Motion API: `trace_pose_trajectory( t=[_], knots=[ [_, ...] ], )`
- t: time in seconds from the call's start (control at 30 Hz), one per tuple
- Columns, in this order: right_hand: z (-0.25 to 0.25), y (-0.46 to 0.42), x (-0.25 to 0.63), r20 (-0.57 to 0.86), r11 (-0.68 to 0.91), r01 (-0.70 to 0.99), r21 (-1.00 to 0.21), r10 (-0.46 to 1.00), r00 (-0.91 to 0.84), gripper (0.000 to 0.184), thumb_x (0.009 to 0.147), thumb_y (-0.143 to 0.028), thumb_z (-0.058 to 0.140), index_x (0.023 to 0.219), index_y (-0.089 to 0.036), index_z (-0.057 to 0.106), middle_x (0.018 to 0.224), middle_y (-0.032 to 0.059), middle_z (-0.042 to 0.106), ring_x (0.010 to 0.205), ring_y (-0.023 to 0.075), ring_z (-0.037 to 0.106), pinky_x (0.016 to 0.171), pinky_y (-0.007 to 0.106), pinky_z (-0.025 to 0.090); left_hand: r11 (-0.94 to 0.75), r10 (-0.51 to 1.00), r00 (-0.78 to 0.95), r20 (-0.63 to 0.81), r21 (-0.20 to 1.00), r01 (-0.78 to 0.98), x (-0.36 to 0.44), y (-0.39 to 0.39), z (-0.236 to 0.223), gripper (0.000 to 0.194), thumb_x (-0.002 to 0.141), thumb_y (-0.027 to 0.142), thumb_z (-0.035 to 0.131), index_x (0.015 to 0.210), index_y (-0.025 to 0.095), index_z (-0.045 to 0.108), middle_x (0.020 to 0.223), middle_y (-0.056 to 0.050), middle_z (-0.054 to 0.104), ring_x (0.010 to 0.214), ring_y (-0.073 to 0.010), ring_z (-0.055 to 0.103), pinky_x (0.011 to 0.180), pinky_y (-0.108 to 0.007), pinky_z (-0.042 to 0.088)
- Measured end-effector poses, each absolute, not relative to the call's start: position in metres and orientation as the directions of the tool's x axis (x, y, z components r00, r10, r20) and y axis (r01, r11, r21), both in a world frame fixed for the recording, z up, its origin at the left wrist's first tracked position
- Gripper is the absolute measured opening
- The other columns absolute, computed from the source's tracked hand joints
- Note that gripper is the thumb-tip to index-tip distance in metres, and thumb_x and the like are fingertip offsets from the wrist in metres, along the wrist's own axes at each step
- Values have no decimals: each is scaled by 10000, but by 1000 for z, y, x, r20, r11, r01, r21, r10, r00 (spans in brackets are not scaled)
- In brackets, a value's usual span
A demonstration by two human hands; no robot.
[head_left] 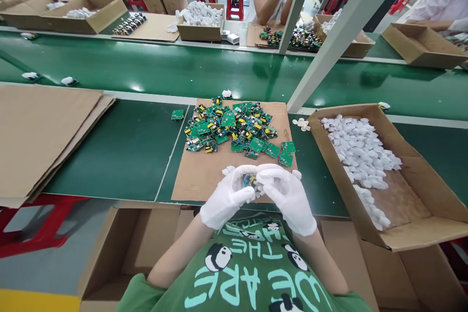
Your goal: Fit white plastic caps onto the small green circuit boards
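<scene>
Both of my hands wear white gloves and meet close to my body, over the front of a cardboard sheet [190,180]. My left hand [228,194] is closed around a small circuit board [249,180], its component side partly showing between the fingers. The right hand [285,190] has its fingers bent against the board's right side; whether it also pinches a small white piece is hidden. Small white pieces [297,174] lie beside and under the hands. Just beyond is a heap of green circuit boards [228,119] with yellow and black components.
On the right stands an open carton [413,204] of white oval pieces [360,148], with a metal post [329,39] behind it. Flat cardboard sheets [44,131] lie at left. A green conveyor belt [164,70] runs across; people sit beyond it.
</scene>
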State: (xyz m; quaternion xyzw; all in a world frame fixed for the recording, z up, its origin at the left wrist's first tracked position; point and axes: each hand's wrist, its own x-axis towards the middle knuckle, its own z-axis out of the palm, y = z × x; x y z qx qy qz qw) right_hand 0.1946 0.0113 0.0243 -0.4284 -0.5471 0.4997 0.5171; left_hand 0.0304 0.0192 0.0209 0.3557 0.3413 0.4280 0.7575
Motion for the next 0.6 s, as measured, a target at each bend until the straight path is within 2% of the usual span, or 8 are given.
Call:
trace_pose_trajectory(
  t=[0.07, 0.13, 0.17, 0.23, 0.3, 0.37, 0.5, 0.6],
  knots=[
    [24, 10, 193, 76, 70, -96, -993, 995, -58, 203, 882, -318, 690, 1074, -259, 665, 1082, 54, 728, 811, 164, 718, 732, 311, 611, 384, 888, 414, -201, 819, -425, 28, 17, 22, 583, 710, 418, 827, 1193, 176, 609, 983, -46, 611, 674, -91, 547, 569, -218, 440],
    [26, 9, 193, 41, 31, -157, -987, 998, -55, 324, 879, -353, 692, 1175, -258, 603, 1066, 71, 739, 707, 154, 713, 609, 290, 613, 396, 888, 405, -219, 811, -431, 26, 16, 19, 595, 779, 437, 771, 1274, 186, 558, 869, -23, 620, 598, -86, 535, 534, -218, 411],
    [28, 8, 193, 41, 30, -157, -987, 997, -63, 343, 873, -363, 699, 1180, -252, 592, 1060, 79, 742, 714, 160, 716, 597, 288, 615, 393, 890, 403, -213, 808, -439, 25, 16, 17, 582, 821, 470, 724, 1291, 184, 535, 791, -6, 612, 557, -86, 523, 515, -217, 390],
    [32, 8, 194, 73, 64, -104, -993, 994, -85, 281, 865, -353, 711, 1105, -239, 618, 1093, 91, 733, 801, 174, 728, 670, 300, 630, 371, 892, 420, -167, 802, -469, 22, 17, 12, 541, 879, 525, 631, 1277, 174, 522, 706, 10, 595, 514, -89, 504, 492, -215, 363],
    [36, 7, 194, 128, 124, -39, -991, 985, -116, 171, 873, -308, 704, 1015, -232, 647, 1193, 98, 689, 907, 179, 724, 772, 314, 629, 368, 882, 452, -134, 795, -483, 18, 18, 9, 496, 900, 520, 593, 1254, 177, 529, 761, -9, 613, 560, -109, 541, 504, -222, 383],
    [39, 7, 194, 199, 203, 10, -979, 966, -165, 133, 891, -246, 675, 1022, -249, 654, 1250, 84, 641, 948, 170, 713, 797, 308, 624, 385, 859, 496, -126, 797, -464, 14, 19, 7, 485, 900, 489, 593, 1283, 200, 518, 859, -22, 617, 619, -126, 580, 532, -235, 419],
    [44, 5, 195, 307, 366, 200, -909, 911, -275, 253, 908, -144, 622, 1122, -279, 639, 1146, 49, 661, 1037, 174, 670, 886, 329, 589, 386, 824, 556, -109, 827, -409, 4, 19, 6, 490, 925, 460, 554, 1364, 259, 469, 953, -19, 588, 646, -124, 592, 573, -246, 451],
    [51, 3, 195, 250, 343, 332, -879, 923, -292, 296, 907, -147, 623, 1181, -258, 605, 1080, 36, 692, 968, 157, 680, 877, 309, 584, 355, 804, 588, -86, 863, -360, -1, 18, 6, 502, 944, 455, 526, 1401, 270, 433, 971, -28, 580, 693, -131, 582, 621, -256, 460]
  ],
)
